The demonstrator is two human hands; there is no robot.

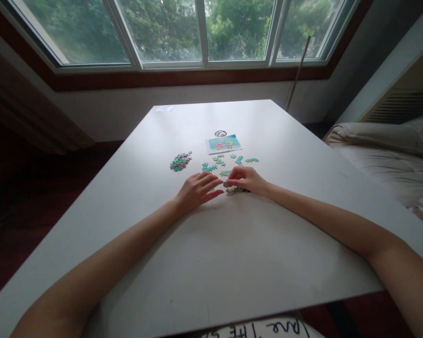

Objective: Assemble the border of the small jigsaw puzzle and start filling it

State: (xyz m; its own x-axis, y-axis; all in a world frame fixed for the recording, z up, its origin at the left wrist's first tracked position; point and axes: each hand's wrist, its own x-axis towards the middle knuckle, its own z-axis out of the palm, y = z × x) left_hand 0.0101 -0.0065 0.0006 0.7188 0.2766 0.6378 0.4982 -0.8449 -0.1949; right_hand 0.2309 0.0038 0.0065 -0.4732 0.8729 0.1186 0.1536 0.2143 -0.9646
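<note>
While right fingers [234, 182] pinch a puzzle piece [225, 184], the table [211, 244] bears a pile [180, 162].

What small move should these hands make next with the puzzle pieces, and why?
I'd probably have the right hand try its small piece against the multicolored strip: the piece appears pinched already, and the strip lies close by that hand.

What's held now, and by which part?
A small puzzle piece, apparently pinched at its right edge by the right hand; the left hand is open beside it.
</note>
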